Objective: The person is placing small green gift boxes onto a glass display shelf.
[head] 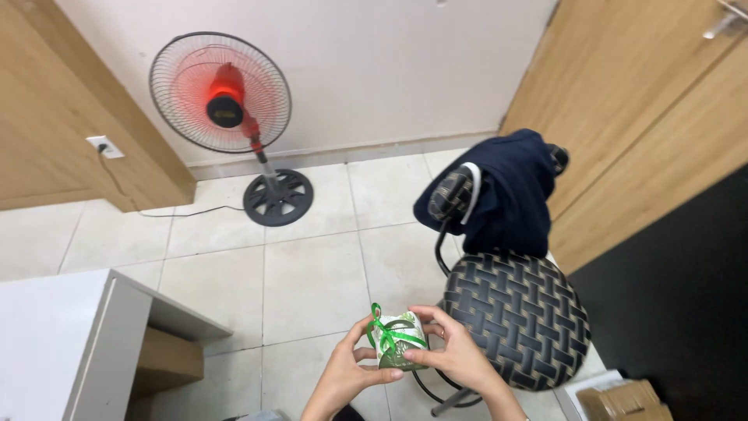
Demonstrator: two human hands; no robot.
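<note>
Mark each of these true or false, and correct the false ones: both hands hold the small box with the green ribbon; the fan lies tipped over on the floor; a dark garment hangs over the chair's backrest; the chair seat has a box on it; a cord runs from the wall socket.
1. Both hands, left hand and right hand, hold the small box with the green ribbon. True.
2. The fan lies tipped over. False: it stands upright on its round base.
3. A dark garment hangs over the chair's backrest. True.
4. The woven chair seat has a box on it. False: nothing lies on it.
5. A cord runs from the wall socket. True.
</note>
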